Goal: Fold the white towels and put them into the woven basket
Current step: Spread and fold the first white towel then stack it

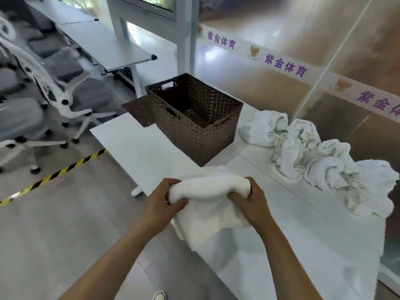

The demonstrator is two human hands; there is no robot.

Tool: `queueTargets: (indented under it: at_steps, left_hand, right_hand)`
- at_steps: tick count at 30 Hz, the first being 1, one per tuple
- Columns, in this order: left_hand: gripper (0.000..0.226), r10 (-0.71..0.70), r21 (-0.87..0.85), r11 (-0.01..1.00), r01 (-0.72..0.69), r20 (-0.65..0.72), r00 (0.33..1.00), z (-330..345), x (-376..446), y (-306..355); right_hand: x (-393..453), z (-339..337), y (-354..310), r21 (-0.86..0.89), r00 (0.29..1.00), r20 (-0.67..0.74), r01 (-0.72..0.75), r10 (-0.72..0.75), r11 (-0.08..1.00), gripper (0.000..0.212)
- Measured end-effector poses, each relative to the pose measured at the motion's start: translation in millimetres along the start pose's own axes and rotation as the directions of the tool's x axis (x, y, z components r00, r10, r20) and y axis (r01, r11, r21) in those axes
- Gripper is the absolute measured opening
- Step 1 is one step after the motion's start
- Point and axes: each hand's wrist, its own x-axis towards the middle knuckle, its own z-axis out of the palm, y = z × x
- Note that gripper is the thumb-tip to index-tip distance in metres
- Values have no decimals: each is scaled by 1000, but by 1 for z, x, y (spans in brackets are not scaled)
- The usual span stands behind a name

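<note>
Hands, left [162, 201] and right [252, 203], each grip an end of one soft white towel [207, 204] near one empty woven brown basket [195, 118], beside crumpled towels [313, 156].

Chairs [26, 100] blurred, cut by left edge; basket [194, 118] floor shadowed.

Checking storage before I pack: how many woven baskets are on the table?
1: the brown basket stands on the table beyond both hands; its lid leans beside it.

bright, even daylight; soft blur throughout, wide-angle bending at edges
</note>
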Motion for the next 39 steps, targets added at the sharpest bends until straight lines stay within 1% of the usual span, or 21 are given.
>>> queueTargets:
  at_steps: [4, 6, 8, 13, 22, 26, 29, 32, 39]
  left_hand:
    - [44, -109, -31, 994, 106, -95, 989, -58, 4, -33]
    - [44, -180, -67, 983, 172, -138, 974, -77, 8, -47]
    - [45, -220, -74, 975, 210, -171, 960, -91, 16, -60]
    - [50, -295, -92, 955, 283, -186, 937, -116, 52, -88]
    - [45, -326, -55, 945, 322, -249, 912, -159, 149, -120]
    - [46, -345, -58, 937, 345, -322, 882, -180, 182, -131]
    - [46, -352, -52, 931, 361, -389, 851, -199, 209, -145]
    - [47, -366, -57, 925, 375, -396, 842, -217, 240, -162]
    - [42, -432, -122, 901, 417, -361, 826, -275, 337, -201]
  right_hand:
    - [17, 72, -17, -11, 998, 69, -5, 6, 1000, 32]
    - [26, 100, -24, -12, 995, 100, -13, 14, 1000, 25]
    - [38, 125, -29, -13, 991, 133, -16, 17, 1000, 22]
    - [87, 173, -34, 1, 981, 192, -38, 37, 999, 22]
    - [208, 253, -41, 58, 946, 321, -64, 43, 996, 30]
    - [255, 292, -49, 41, 924, 382, -46, 27, 998, 35]
    - [288, 323, -56, 17, 916, 401, -32, 23, 999, 47]
    - [319, 351, -61, -29, 920, 391, -17, 27, 999, 57]
    - [398, 432, -92, -106, 942, 328, -36, 69, 994, 52]
